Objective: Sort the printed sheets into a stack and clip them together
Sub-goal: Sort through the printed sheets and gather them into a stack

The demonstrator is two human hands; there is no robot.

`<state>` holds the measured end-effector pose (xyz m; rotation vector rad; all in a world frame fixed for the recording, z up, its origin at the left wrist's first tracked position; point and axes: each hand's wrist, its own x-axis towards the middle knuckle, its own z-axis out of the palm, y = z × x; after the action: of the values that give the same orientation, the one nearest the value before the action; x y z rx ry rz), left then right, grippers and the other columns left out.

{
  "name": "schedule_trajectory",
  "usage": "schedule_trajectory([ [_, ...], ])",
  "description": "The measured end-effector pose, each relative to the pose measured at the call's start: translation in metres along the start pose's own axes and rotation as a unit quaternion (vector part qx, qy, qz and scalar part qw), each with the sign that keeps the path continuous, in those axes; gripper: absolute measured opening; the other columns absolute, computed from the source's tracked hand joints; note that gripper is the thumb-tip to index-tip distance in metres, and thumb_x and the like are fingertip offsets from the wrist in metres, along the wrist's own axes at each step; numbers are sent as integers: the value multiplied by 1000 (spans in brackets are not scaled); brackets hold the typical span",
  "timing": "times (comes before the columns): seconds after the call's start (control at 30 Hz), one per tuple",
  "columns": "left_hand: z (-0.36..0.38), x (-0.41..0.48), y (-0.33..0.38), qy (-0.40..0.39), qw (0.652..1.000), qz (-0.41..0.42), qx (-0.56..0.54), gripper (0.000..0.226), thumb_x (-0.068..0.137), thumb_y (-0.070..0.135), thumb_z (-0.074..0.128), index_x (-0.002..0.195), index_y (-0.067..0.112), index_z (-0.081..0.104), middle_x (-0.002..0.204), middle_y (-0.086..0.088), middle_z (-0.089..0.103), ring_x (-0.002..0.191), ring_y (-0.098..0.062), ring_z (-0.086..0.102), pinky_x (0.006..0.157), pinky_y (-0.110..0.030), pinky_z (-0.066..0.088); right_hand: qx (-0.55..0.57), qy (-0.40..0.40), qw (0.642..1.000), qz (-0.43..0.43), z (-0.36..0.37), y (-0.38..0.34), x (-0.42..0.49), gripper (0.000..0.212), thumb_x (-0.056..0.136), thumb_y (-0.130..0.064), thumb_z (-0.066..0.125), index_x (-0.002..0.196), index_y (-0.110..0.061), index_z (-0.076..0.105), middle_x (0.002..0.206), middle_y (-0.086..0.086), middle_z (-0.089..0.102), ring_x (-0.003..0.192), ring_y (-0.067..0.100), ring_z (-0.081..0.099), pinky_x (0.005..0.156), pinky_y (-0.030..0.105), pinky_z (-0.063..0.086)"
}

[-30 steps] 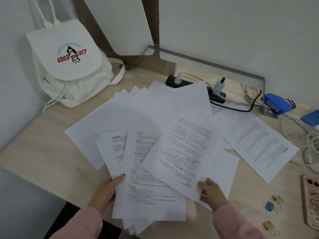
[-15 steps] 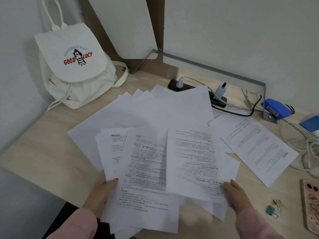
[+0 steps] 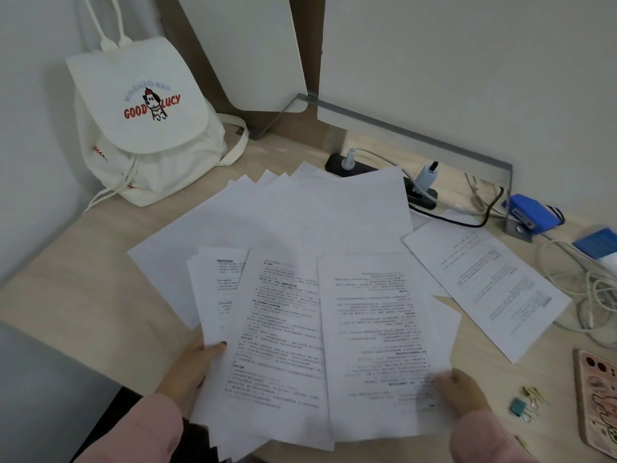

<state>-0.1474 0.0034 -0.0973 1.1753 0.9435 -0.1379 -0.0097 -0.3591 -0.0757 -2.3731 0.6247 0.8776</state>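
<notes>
Several printed sheets lie fanned over the wooden desk [image 3: 83, 269]. My left hand [image 3: 192, 369] grips a bunch of printed sheets [image 3: 277, 345] by its lower left edge, thumb on top. My right hand [image 3: 462, 394] pinches one printed sheet [image 3: 377, 335] at its lower right edge, held beside the bunch. Blank-side sheets [image 3: 300, 215] spread out behind them. Another printed sheet [image 3: 484, 282] lies apart at the right. Small binder clips [image 3: 524, 406], green and yellow, sit near the right front edge.
A white backpack [image 3: 143, 128] leans in the back left corner. A black power strip [image 3: 384, 175] with plugs, a blue stapler [image 3: 531, 218], tangled white cables [image 3: 584, 295] and a phone [image 3: 597, 402] crowd the back and right side.
My right hand has turned its sheet upright and drawn it toward me, alongside the bunch in my left hand. The left hand's bunch shifted slightly nearer.
</notes>
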Motion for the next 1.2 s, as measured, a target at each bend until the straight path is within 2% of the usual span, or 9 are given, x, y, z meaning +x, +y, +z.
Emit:
schedule_trajectory([
  [0.27, -4, 4, 4, -17, 1000, -19, 10, 28, 91, 3, 50, 111, 19, 60, 102, -5, 69, 95, -27, 64, 71, -36, 51, -21, 35, 994, -102, 8, -21, -9, 39, 89, -10, 50, 127, -3, 49, 106, 18, 62, 102, 33, 56, 88, 38, 41],
  [0.37, -6, 6, 8, -20, 999, -27, 14, 31, 91, 4, 50, 117, 19, 58, 106, -4, 69, 96, -26, 64, 70, -36, 52, -148, 67, 975, -154, 3, -32, -8, 27, 92, -13, 42, 116, -4, 52, 103, 18, 62, 94, 29, 56, 76, 35, 43],
  [0.5, -7, 8, 14, -38, 998, -43, 29, 32, 90, 7, 52, 120, 19, 58, 111, -7, 69, 99, -28, 65, 76, -39, 53, -321, 161, 888, -288, 1, -54, -1, 24, 89, -11, 46, 108, -7, 60, 88, 11, 64, 88, 30, 57, 68, 33, 42],
  [0.63, 0, 10, 20, -42, 998, -35, 36, 28, 89, 6, 53, 109, 25, 62, 102, -1, 72, 95, -25, 66, 74, -38, 52, -388, 234, 769, -451, 18, -99, 2, 23, 53, -2, 77, 72, -9, 67, 61, 6, 61, 58, 27, 59, 55, 33, 50],
  [0.77, 18, 16, 29, -12, 999, -37, -6, 15, 93, 29, 48, 96, 31, 63, 102, 1, 70, 92, -20, 65, 78, -37, 50, -400, 249, 673, -570, 44, -150, -6, 30, 46, 0, 59, 73, -12, 67, 68, 5, 63, 75, 24, 53, 78, 38, 56],
  [0.9, 26, 11, 49, -53, 994, -85, -44, 56, 89, 61, 22, 100, 25, 64, 92, -2, 74, 92, -23, 62, 72, -35, 48, -381, 268, 614, -637, 62, -183, -11, 43, 48, 6, 41, 75, -11, 69, 76, 9, 65, 85, 24, 38, 90, 49, 51],
  [1.0, 23, 9, 56, -70, 990, -115, 29, 61, 87, 65, 20, 104, 24, 62, 97, -6, 71, 87, -23, 62, 65, -32, 48, -393, 272, 608, -634, 66, -205, -17, 34, 48, 6, 45, 66, -14, 66, 76, 7, 64, 83, 24, 39, 89, 44, 40],
  [1.13, 25, 7, 54, -57, 989, -71, 118, 32, 78, 50, 59, 98, 27, 67, 85, 4, 77, 80, -18, 71, 67, -31, 54, -391, 202, 670, -598, 82, -221, -25, 36, 26, 4, 72, 55, -14, 60, 63, 5, 59, 48, 20, 51, 49, 24, 31],
  [1.2, 35, 7, 54, -65, 986, -52, 143, 26, 80, 35, 65, 103, 22, 67, 86, 3, 77, 78, -16, 73, 62, -28, 55, -355, 182, 684, -611, 98, -221, -25, 39, 25, 7, 73, 56, -12, 59, 62, 6, 59, 41, 19, 49, 44, 21, 26],
])
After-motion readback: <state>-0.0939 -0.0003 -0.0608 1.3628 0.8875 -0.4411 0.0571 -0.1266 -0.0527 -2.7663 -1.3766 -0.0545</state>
